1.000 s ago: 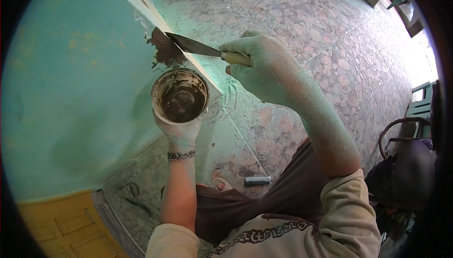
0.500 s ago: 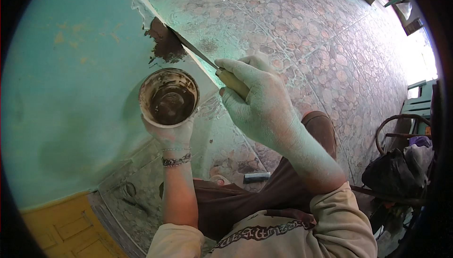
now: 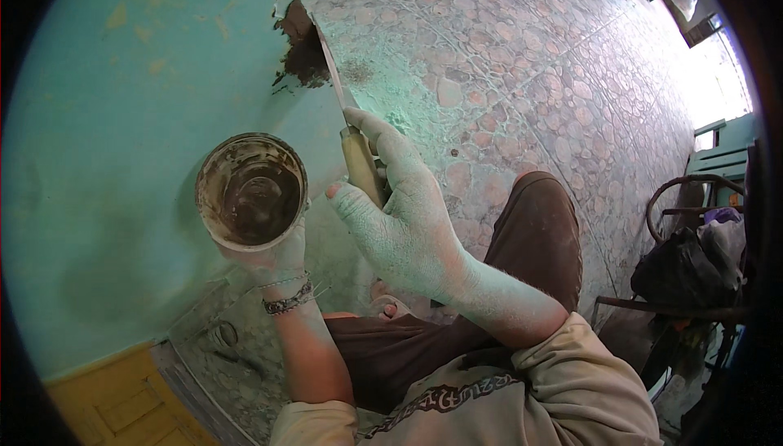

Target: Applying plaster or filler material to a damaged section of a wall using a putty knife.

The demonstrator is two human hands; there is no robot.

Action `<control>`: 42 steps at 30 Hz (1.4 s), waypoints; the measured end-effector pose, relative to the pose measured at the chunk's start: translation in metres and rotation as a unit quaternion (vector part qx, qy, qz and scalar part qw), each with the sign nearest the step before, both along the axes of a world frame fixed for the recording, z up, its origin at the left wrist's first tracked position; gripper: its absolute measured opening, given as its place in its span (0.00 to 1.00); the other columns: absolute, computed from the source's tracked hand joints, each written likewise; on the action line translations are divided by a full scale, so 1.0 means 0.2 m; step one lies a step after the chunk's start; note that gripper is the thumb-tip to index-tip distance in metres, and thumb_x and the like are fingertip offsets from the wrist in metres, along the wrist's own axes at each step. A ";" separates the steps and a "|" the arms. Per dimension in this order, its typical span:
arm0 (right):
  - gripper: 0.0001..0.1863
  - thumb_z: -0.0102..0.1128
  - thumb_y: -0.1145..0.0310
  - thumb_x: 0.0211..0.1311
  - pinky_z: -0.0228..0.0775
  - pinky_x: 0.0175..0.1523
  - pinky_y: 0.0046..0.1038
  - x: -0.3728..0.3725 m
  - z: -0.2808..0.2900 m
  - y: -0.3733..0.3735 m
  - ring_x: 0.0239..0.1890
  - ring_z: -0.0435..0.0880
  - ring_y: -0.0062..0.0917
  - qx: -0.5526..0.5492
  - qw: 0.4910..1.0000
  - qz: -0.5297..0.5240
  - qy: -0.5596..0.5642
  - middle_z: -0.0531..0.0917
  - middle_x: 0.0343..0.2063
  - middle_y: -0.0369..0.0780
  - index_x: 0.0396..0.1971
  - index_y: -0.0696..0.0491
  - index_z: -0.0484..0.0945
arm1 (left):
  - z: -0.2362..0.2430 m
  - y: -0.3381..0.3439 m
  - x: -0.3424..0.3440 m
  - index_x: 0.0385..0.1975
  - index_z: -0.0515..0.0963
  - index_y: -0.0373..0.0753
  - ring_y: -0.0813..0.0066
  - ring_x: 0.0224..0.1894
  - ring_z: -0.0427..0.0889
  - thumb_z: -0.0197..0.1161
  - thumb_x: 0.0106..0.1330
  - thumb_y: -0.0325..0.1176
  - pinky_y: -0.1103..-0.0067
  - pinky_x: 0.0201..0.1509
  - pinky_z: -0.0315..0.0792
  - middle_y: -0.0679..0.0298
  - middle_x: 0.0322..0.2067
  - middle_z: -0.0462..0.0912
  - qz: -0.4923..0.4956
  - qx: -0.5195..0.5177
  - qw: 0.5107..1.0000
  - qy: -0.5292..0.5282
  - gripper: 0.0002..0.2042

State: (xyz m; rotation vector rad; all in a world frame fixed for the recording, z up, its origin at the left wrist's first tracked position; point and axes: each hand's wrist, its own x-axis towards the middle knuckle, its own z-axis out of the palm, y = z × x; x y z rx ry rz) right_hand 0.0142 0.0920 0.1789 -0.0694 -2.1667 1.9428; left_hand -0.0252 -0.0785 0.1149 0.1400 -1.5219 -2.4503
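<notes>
My left hand (image 3: 273, 258) holds a round container (image 3: 251, 193) from below, its mouth facing up with dark brown paste inside. Closed round a light wooden handle, my dust-covered right hand (image 3: 404, 209) grips a putty knife (image 3: 359, 160). The knife's thin blade points away from me and meets the edge of the turquoise wall (image 3: 163, 144). There a dark brown patch of paste (image 3: 304, 50) spreads over the wall's corner. Whether paste sits on the blade I cannot tell.
Pale green dust (image 3: 400, 107) lies on the stone-patterned floor (image 3: 522, 95) beside the wall edge. A yellow panelled door (image 3: 122, 401) is at the lower left. On the right stands a chair (image 3: 677, 201) with dark bags (image 3: 673, 270). My bent knee (image 3: 538, 226) rises near my right forearm.
The container has moved left and slightly lower. My right hand has shifted left and turned, so the blade now stands more upright along the wall edge. The view has shifted too.
</notes>
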 end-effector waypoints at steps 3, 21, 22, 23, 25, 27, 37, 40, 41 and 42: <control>0.30 0.57 0.74 0.61 0.72 0.43 0.23 0.00 0.03 -0.02 0.40 0.76 0.21 -0.031 0.999 0.009 -0.014 0.75 0.43 0.44 0.63 0.60 0.62 | 0.00 -0.04 0.02 0.61 0.63 0.39 0.61 0.60 0.70 0.65 0.60 0.34 0.61 0.54 0.78 0.55 0.58 0.68 0.012 -0.052 0.997 0.052 0.29; 0.29 0.58 0.71 0.60 0.75 0.29 0.20 -0.06 0.34 0.01 0.26 0.80 0.20 -0.129 0.990 0.045 -0.041 0.78 0.32 0.45 0.58 0.71 0.63 | 0.12 -0.02 0.00 0.54 0.71 0.50 0.58 0.56 0.69 0.47 0.65 0.60 0.61 0.50 0.65 0.60 0.54 0.71 0.043 0.197 0.973 -0.114 0.26; 0.31 0.60 0.71 0.60 0.74 0.29 0.19 -0.06 0.35 0.01 0.24 0.77 0.18 -0.133 0.989 0.041 -0.043 0.76 0.31 0.43 0.59 0.72 0.62 | 0.13 -0.02 0.00 0.54 0.71 0.50 0.58 0.56 0.69 0.47 0.65 0.60 0.62 0.50 0.65 0.60 0.54 0.71 0.036 0.240 0.963 -0.119 0.26; 0.31 0.60 0.71 0.60 0.74 0.29 0.19 -0.06 0.35 0.01 0.24 0.77 0.18 -0.132 0.990 0.041 -0.043 0.76 0.31 0.43 0.59 0.72 0.62 | 0.14 -0.02 0.00 0.54 0.71 0.50 0.59 0.56 0.69 0.46 0.65 0.60 0.62 0.50 0.64 0.61 0.54 0.70 0.028 0.283 0.951 -0.124 0.26; 0.31 0.60 0.70 0.59 0.75 0.29 0.20 -0.07 0.37 0.00 0.25 0.78 0.18 -0.138 0.989 0.044 -0.021 0.77 0.29 0.43 0.59 0.72 0.62 | 0.20 0.02 0.00 0.55 0.71 0.50 0.58 0.57 0.69 0.46 0.65 0.60 0.61 0.50 0.64 0.61 0.54 0.70 0.046 0.296 0.944 -0.139 0.26; 0.31 0.60 0.71 0.60 0.75 0.29 0.20 -0.07 0.39 0.01 0.26 0.78 0.18 -0.139 0.989 0.049 -0.020 0.77 0.30 0.43 0.58 0.73 0.62 | 0.20 0.03 0.00 0.55 0.70 0.51 0.58 0.57 0.68 0.45 0.65 0.60 0.60 0.51 0.64 0.61 0.54 0.70 0.066 0.310 0.936 -0.153 0.26; 0.30 0.55 0.73 0.59 0.72 0.29 0.20 -0.03 0.47 0.08 0.32 0.79 0.23 -0.168 0.984 0.029 0.057 0.75 0.38 0.47 0.58 0.74 0.62 | 0.15 0.04 -0.03 0.56 0.69 0.52 0.58 0.59 0.66 0.44 0.63 0.63 0.57 0.54 0.59 0.62 0.56 0.69 0.017 0.306 0.942 -0.139 0.29; 0.29 0.55 0.73 0.60 0.67 0.27 0.18 -0.02 0.34 0.09 0.31 0.77 0.20 -0.172 0.982 0.015 0.081 0.74 0.38 0.45 0.60 0.68 0.62 | 0.15 0.04 -0.03 0.57 0.69 0.51 0.56 0.58 0.67 0.46 0.63 0.63 0.58 0.51 0.61 0.59 0.57 0.68 0.014 0.296 0.947 -0.124 0.29; 0.28 0.55 0.72 0.61 0.66 0.27 0.17 0.00 0.28 0.08 0.29 0.75 0.19 -0.191 0.980 0.001 0.045 0.73 0.35 0.42 0.61 0.63 0.61 | 0.15 0.02 -0.03 0.58 0.68 0.50 0.55 0.58 0.67 0.47 0.63 0.62 0.59 0.50 0.62 0.59 0.57 0.68 0.015 0.288 0.950 -0.117 0.29; 0.28 0.55 0.72 0.62 0.65 0.26 0.17 0.02 0.21 0.05 0.27 0.73 0.17 -0.214 0.977 -0.008 0.007 0.72 0.33 0.40 0.62 0.58 0.61 | 0.15 -0.01 -0.02 0.58 0.68 0.50 0.54 0.57 0.68 0.48 0.62 0.62 0.60 0.48 0.63 0.58 0.57 0.68 0.021 0.277 0.954 -0.109 0.30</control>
